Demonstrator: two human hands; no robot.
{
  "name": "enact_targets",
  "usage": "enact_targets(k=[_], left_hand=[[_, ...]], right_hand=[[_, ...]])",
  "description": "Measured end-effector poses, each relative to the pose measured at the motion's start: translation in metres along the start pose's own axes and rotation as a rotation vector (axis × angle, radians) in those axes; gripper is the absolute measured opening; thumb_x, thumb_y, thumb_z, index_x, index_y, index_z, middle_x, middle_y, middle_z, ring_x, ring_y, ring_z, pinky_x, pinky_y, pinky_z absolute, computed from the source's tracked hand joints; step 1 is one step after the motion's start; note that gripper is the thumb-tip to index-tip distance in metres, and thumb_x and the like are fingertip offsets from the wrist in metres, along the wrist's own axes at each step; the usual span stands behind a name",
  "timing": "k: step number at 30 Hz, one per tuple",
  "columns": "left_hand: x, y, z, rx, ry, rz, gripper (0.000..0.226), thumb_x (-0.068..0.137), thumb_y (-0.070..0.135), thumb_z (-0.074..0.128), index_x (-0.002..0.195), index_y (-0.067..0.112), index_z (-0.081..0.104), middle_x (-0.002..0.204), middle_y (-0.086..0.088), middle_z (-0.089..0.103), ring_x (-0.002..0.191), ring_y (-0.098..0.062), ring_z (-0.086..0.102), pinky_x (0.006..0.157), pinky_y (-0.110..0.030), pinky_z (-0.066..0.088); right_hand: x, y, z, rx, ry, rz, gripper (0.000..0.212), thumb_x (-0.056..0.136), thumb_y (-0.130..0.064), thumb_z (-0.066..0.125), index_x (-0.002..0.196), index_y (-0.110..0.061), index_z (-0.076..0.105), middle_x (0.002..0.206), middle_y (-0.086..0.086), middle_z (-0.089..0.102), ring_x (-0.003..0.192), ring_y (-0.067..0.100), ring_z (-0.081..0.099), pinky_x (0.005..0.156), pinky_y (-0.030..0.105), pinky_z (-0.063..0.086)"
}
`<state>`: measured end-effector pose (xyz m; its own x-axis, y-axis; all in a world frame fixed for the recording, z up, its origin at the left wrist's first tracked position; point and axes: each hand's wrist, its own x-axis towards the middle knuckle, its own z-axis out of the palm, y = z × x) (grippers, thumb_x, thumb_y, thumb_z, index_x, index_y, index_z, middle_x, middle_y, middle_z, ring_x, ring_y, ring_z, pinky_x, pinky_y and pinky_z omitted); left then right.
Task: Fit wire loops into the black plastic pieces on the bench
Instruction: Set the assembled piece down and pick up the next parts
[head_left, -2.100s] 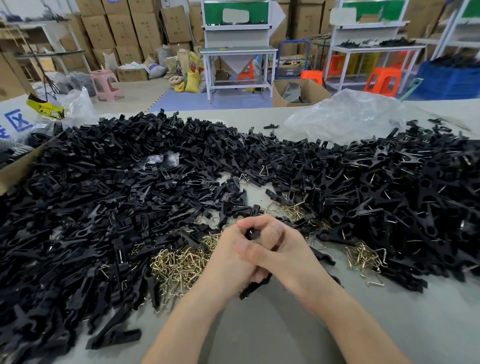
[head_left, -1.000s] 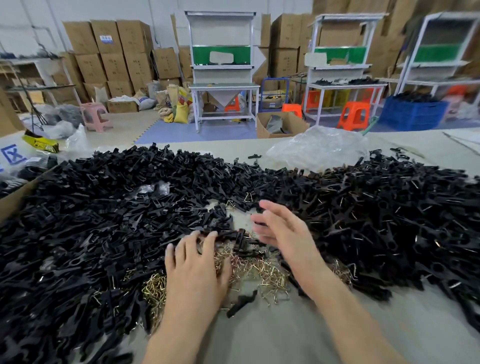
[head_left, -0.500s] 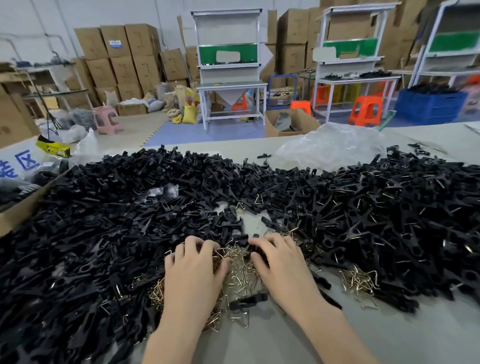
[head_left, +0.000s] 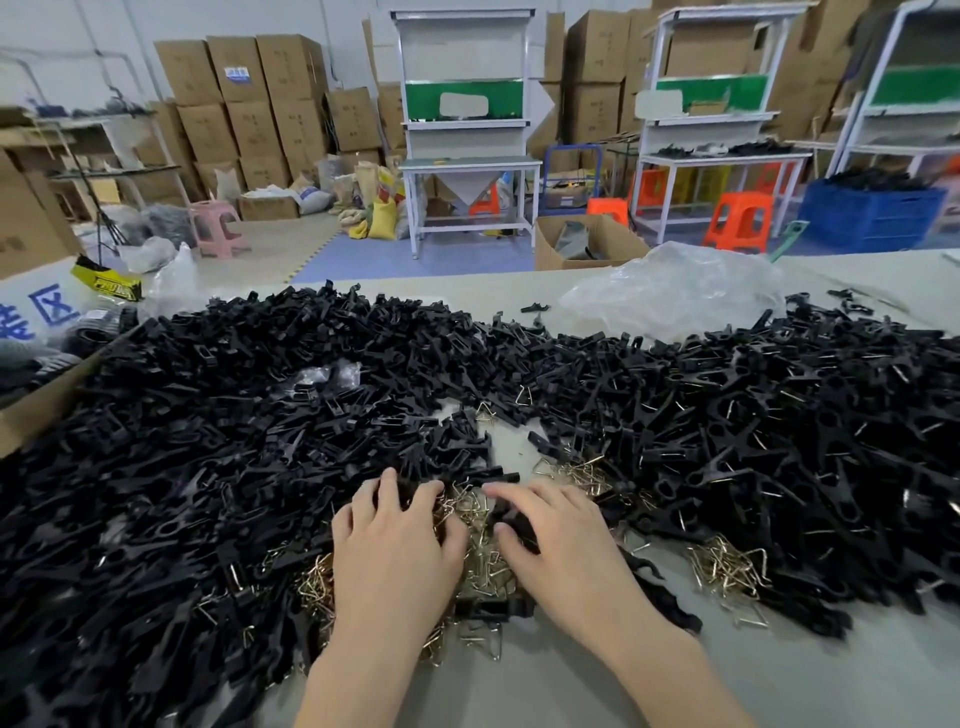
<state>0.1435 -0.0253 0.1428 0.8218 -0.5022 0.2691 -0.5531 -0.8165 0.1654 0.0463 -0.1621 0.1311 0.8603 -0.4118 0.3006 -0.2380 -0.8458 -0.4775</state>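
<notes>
Loose black plastic pieces (head_left: 182, 467) are heaped across the grey bench (head_left: 519, 691), left and right. Brass-coloured wire loops (head_left: 470, 512) lie in a tangle between my hands, with another clump (head_left: 727, 569) further right. My left hand (head_left: 395, 545) rests palm down on the loops, its fingertips bent into the black pieces; what they hold is hidden. My right hand (head_left: 566, 556) pinches a black plastic piece (head_left: 514, 517) between thumb and fingers. One more black piece (head_left: 493, 605) lies on the loops near my wrists.
A crumpled clear plastic bag (head_left: 670, 291) lies at the bench's far side. A cardboard box edge (head_left: 36, 410) borders the pile at left. Beyond the bench are white workstations (head_left: 467, 130), orange stools (head_left: 737, 218), a blue crate (head_left: 872, 218) and stacked cartons.
My hands, clasped together on a piece at first, parted and dropped onto the loop pile. Since half a second ago they have barely moved; the right fingers have closed on a black piece.
</notes>
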Motion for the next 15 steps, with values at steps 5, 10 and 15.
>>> enact_targets(k=[5, 10, 15], left_hand=[[-0.002, 0.0, 0.001, -0.052, 0.08, 0.047, 0.03, 0.087, 0.04, 0.068, 0.113, 0.026, 0.074, 0.126, -0.005, 0.067, 0.122, -0.03, 0.057, 0.099, -0.047, 0.042], [-0.005, 0.001, -0.003, -0.122, 0.056, 0.038, 0.048, 0.095, 0.055, 0.047, 0.128, 0.026, 0.066, 0.138, 0.004, 0.058, 0.132, -0.019, 0.048, 0.109, -0.04, 0.032], [-0.004, 0.002, -0.011, -0.329, 0.146, 0.054, 0.037, 0.098, 0.049, 0.039, 0.116, 0.028, 0.064, 0.117, 0.014, 0.061, 0.111, -0.012, 0.058, 0.097, -0.03, 0.034]], right_hand=[[0.002, 0.004, -0.002, 0.117, 0.016, 0.006, 0.043, 0.1, -0.039, 0.053, 0.142, -0.046, 0.044, 0.105, -0.029, 0.046, 0.109, -0.002, 0.035, 0.101, 0.017, 0.028], [-0.004, 0.004, -0.008, 0.228, 0.067, 0.014, 0.04, 0.102, -0.03, 0.056, 0.138, -0.047, 0.049, 0.106, -0.028, 0.047, 0.115, -0.003, 0.043, 0.097, 0.009, 0.032], [-0.006, 0.001, -0.01, 0.128, 0.069, -0.002, 0.036, 0.103, -0.033, 0.048, 0.137, -0.043, 0.055, 0.121, -0.027, 0.052, 0.12, -0.005, 0.042, 0.108, 0.019, 0.035]])
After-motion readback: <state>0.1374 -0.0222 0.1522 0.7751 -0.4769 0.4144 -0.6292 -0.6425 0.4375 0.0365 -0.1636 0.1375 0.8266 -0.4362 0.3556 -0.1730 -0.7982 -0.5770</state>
